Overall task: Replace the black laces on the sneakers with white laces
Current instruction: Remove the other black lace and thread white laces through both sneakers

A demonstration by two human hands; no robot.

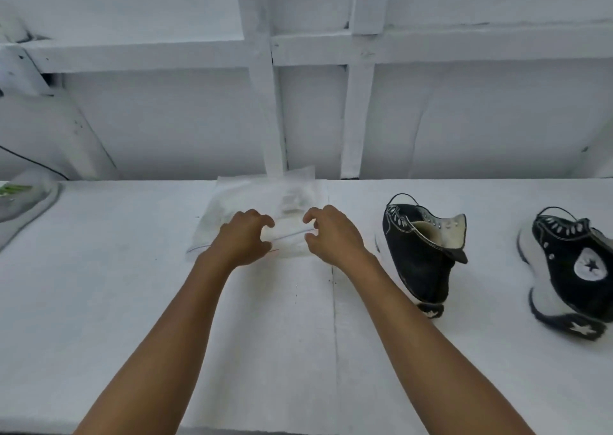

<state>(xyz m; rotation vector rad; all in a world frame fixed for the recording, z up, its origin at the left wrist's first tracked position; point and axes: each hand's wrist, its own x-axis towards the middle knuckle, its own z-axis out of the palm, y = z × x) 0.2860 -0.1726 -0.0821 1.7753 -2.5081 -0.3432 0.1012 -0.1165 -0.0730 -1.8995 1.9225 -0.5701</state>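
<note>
While both arms reach forward over the white table [99, 302], the scene reads as follows, with places given from the clear plastic bag [265, 202].

Clear plastic bag: it lies flat on the table near the far edge, in front of the white wall [166, 119]; a thin blue line and a thin red line run across its near end.
Bag contents: something pale and blurred shows inside the far part of the bag; whether these are the white laces cannot be told.
Left hand [242, 240]: over the near left part of the bag, fingers curled and apart, not closed on anything; contact with the plastic is unclear.
Right hand [331, 235]: over the near right part of the bag, fingers curled and spread, thumb separate, gripping nothing that is visible.
First sneaker [421, 252]: black, standing to the right of the bag, well apart from it, tongue pulled up, eyelets without lace.
Second sneaker [570, 272]: further right of the bag, lying on its side, white sole showing.
Grey object [26, 202]: far left of the bag, at the table edge, blurred.
</note>
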